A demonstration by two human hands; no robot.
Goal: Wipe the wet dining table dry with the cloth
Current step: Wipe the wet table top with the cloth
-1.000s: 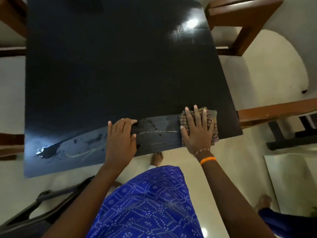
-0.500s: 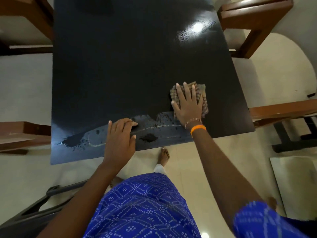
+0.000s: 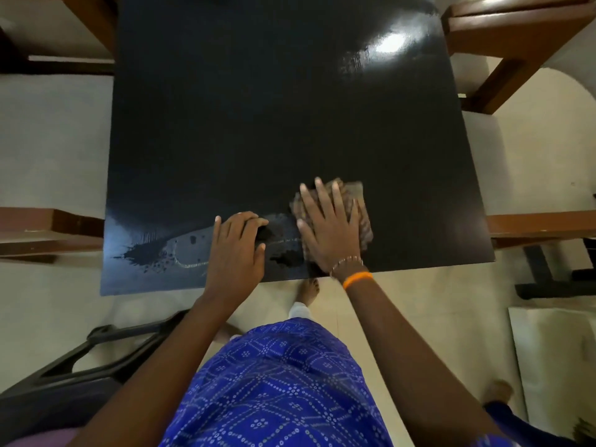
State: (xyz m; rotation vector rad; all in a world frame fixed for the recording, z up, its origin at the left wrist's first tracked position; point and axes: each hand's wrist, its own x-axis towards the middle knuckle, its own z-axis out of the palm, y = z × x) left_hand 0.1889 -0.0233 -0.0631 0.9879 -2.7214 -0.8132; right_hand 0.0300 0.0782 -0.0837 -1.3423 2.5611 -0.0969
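Down below the head camera, a dark dining table (image 3: 274,124) fills most of the view, with a bright reflection of light toward its far right corner. Flat on the tabletop near the front edge lies a checked cloth (image 3: 356,201), and the right hand (image 3: 329,227) presses on it with straight, spread fingers, palm down, covering most of the fabric so that only its far and right margins show. Just beside it, the left hand (image 3: 237,250) rests on the bare table surface with its fingers bent at the knuckles and the tips touching the wood; it holds nothing. Between and to the left of the two hands runs a wet streak (image 3: 180,250) along the front strip of the table, with scattered droplets and a darker patch close to the left hand. An orange band (image 3: 357,279) and a thin beaded bracelet circle the right wrist. Brown wooden chairs (image 3: 516,33) stand at the far corners and along both sides. Under the table edge a bare foot (image 3: 308,290) stands on the pale floor, and a blue patterned garment (image 3: 277,382) fills the near foreground.
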